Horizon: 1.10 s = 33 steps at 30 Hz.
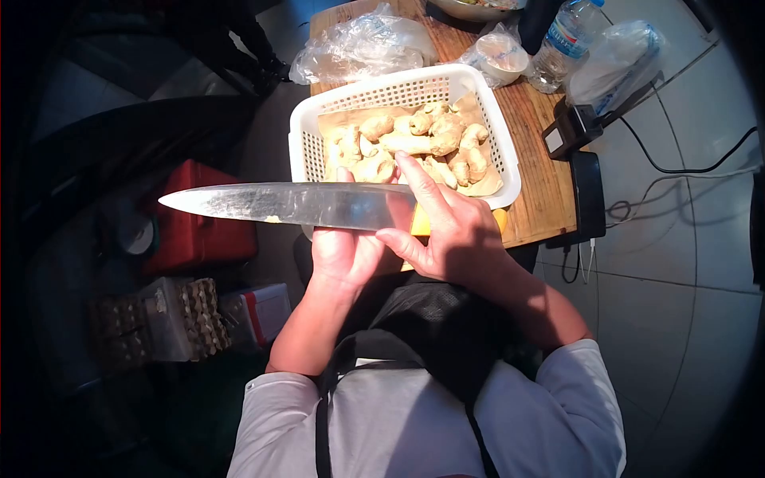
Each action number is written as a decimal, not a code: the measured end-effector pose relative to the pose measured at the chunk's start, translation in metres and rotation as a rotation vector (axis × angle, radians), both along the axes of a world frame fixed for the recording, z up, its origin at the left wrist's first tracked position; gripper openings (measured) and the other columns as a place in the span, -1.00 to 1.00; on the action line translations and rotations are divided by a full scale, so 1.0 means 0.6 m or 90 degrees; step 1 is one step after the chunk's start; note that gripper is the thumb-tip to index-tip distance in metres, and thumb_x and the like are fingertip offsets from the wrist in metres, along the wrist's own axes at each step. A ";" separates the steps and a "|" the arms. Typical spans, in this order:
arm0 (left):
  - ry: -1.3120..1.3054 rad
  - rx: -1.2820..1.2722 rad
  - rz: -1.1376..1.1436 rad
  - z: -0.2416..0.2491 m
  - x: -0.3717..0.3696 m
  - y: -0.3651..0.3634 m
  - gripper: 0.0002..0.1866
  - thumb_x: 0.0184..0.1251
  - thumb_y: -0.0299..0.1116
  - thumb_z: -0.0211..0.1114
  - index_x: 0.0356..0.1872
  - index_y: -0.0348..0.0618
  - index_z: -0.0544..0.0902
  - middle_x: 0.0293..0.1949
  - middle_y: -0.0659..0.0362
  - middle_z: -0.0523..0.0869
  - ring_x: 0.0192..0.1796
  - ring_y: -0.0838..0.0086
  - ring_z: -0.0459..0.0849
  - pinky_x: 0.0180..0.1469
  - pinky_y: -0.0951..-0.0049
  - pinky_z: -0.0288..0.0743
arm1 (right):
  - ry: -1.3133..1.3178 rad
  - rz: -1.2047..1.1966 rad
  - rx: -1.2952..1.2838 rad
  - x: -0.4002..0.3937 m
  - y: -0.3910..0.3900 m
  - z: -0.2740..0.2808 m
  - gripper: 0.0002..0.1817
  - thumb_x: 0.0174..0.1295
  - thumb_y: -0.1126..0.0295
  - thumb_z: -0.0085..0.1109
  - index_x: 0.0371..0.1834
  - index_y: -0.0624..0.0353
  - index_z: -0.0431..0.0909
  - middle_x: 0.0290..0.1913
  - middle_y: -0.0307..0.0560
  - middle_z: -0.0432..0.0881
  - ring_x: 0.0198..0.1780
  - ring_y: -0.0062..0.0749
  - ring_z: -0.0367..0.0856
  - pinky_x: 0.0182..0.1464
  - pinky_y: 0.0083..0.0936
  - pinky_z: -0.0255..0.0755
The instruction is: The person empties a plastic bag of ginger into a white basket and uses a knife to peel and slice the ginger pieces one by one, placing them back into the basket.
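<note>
A large kitchen knife lies across my view, its broad steel blade (295, 205) pointing left. My right hand (450, 227) is closed around its yellow handle (421, 221), with the index finger stretched out near the heel of the blade. My left hand (343, 255) is behind the blade, palm turned up. Fingertips show above the blade's upper edge, but most fingers are hidden. A ginger piece (373, 167) appears just beyond them; whether the left hand touches it cannot be made out. Past both hands, a white plastic basket (299, 131) holds several ginger roots (446, 135) on brown paper.
The wooden table (530, 151) carries a clear plastic bag (366, 44), a wrapped tub (502, 56), a water bottle (570, 40) and a bowl (478, 6). A black power strip (587, 195) hangs at its right edge. At lower left are a red box (203, 227) and egg trays (205, 315).
</note>
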State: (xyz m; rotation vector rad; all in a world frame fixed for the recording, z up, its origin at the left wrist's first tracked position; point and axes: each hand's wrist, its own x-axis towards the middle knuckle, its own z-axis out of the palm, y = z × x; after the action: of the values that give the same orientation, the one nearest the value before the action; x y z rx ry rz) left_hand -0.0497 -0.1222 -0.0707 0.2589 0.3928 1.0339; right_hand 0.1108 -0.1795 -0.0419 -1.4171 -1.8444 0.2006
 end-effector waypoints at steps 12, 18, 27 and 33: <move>0.006 0.038 -0.002 0.001 0.018 0.000 -0.38 0.62 -0.05 0.07 0.48 -0.25 0.23 0.35 -0.05 0.48 0.38 0.19 0.47 0.48 0.11 0.35 | 0.043 -0.031 0.032 -0.012 -0.002 -0.005 -0.12 0.18 -0.06 0.41 0.45 0.31 0.38 -0.39 -0.01 0.65 -0.46 -0.20 0.71 -0.36 -0.37 0.62; -0.019 0.041 0.000 -0.012 0.015 0.004 -0.39 0.63 -0.03 0.06 0.46 -0.26 0.27 0.32 -0.05 0.51 0.34 0.18 0.52 0.45 0.11 0.39 | 0.050 -0.030 0.008 -0.013 -0.002 -0.003 -0.13 0.17 -0.01 0.42 0.45 0.31 0.37 -0.34 0.04 0.67 -0.43 -0.16 0.73 -0.33 -0.35 0.63; 0.029 0.077 0.070 -0.018 0.002 0.011 -0.52 0.62 -0.10 0.03 0.31 -0.27 0.47 0.21 0.02 0.65 0.24 0.27 0.63 0.36 0.21 0.45 | 0.068 -0.032 -0.012 -0.032 0.010 0.006 -0.16 0.24 -0.05 0.36 0.44 0.30 0.38 -0.45 0.06 0.65 -0.46 -0.10 0.72 -0.35 -0.31 0.62; -0.036 0.033 0.080 -0.021 0.006 0.009 -0.55 0.60 -0.16 0.03 0.29 -0.26 0.49 0.26 0.02 0.63 0.28 0.23 0.60 0.41 0.16 0.41 | 0.126 -0.010 -0.106 -0.037 0.031 0.030 -0.28 0.28 0.15 0.40 0.39 0.35 0.40 -0.16 0.27 0.72 -0.18 0.06 0.79 -0.18 -0.24 0.64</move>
State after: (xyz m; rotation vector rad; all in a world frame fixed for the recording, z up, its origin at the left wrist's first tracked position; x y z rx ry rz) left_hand -0.0460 -0.1168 -0.0835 0.2530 0.3340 1.1730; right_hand 0.0885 -0.1608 -0.0241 -1.4667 -1.6847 0.4784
